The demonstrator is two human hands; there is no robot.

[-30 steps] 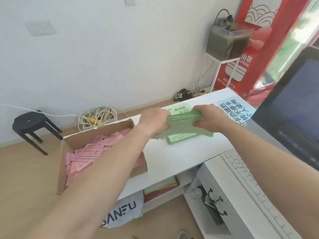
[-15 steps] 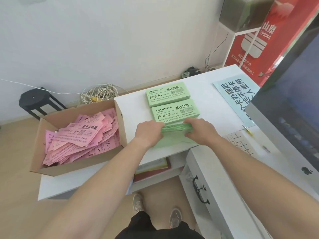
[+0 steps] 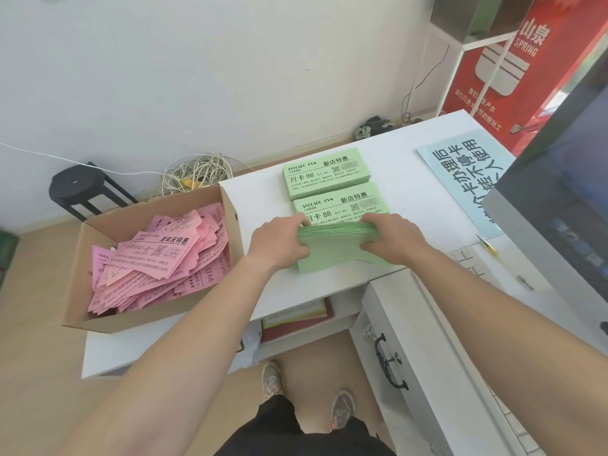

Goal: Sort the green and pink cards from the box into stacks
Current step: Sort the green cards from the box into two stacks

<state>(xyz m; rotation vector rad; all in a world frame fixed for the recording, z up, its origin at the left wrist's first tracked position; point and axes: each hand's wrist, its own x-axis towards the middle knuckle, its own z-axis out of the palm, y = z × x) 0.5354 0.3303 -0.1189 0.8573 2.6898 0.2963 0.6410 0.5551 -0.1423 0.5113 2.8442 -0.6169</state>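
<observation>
1. L. hand (image 3: pixel 279 240) & R. hand (image 3: pixel 394 241): each clasped one short end of the green bundle (image 3: pixel 332 258). L. fingers (image 3: pixel 301 251) were curled round its near face, as were the R. ones.
2. Green bundle: a thick pack of green cards, held on its long edge over the bench (image 3: pixel 256 199), close to the front rim. Blank face was toward the person, with lower cards slightly fanned. Whether it touched the bench could not be told.
3. Green stacks (image 3: pixel 325 174): two squared piles lay flat, print up, one behind the other and nearly touching, just beyond the bundle. The hands partly hid the nearer pile's front edge.
4. Box (image 3: pixel 154 319): open cardboard, at the bench's L. side on a lower white board. It held pink cards (image 3: pixel 158 258) in a loose, untidy heap, mostly print up.
5. R. side of bench: blue printed sheet (image 3: pixel 467 179) lay flat; monitor (image 3: pixel 559 209) & keyboard (image 3: pixel 473 268) stood near the view's edge.
6. Below the bench at R.: white drawer unit (image 3: pixel 427 357) w/ black handle.
7. Floor by the wall: black stool (image 3: pixel 79 189) & cable coil (image 3: pixel 197 174), both behind the box.
</observation>
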